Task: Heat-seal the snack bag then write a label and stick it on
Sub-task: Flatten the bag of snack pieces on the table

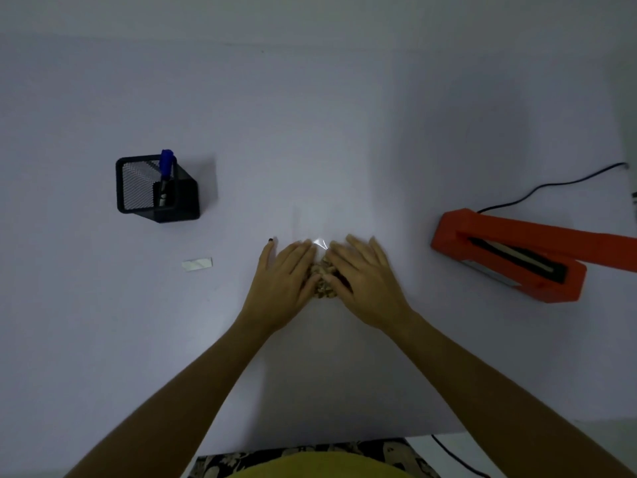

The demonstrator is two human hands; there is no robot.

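Both hands — left hand, right hand — press the snack bag with fingers straight and spread, likely flattening it before the sealer — open nearby.

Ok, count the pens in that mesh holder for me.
1. A blue-capped marker stands in the black mesh holder at the table's left. The holder's solid front section could hide another.
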